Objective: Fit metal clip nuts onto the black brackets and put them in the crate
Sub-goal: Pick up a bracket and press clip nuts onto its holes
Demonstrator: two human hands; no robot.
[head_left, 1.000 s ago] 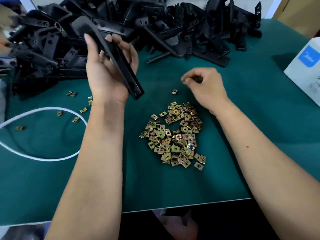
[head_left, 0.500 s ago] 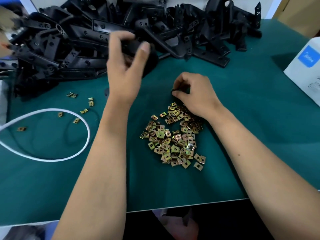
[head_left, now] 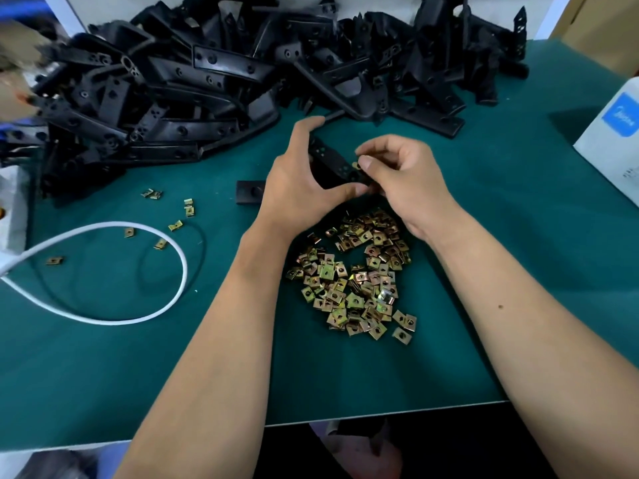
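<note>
1. The left hand [head_left: 297, 188] is gripping a black bracket [head_left: 333, 164], with its fingers and thumb curled round it, just above the middle of the green worktop [head_left: 518, 236].
2. The right hand [head_left: 401, 178] is pinching a small metal clip nut [head_left: 355, 165] with its fingertips, right against the end of the bracket.
3. The two hands are sitting close together, touching near the thumbs.
4. A pile of gold clip nuts [head_left: 356, 278] is lying on the worktop just below the hands, toward the near edge.
5. A few loose clip nuts [head_left: 173, 216] are lying apart, toward the left edge.
6. A big heap of black brackets [head_left: 214, 91] is filling the far edge of the worktop, from the far left corner to the far right corner.
7. One small black piece [head_left: 249, 191] is lying flat just beside the left hand.
8. A white cord [head_left: 131, 271] is curling in a loop near the left edge.
9. A white box [head_left: 608, 140] is standing at the right edge.
</note>
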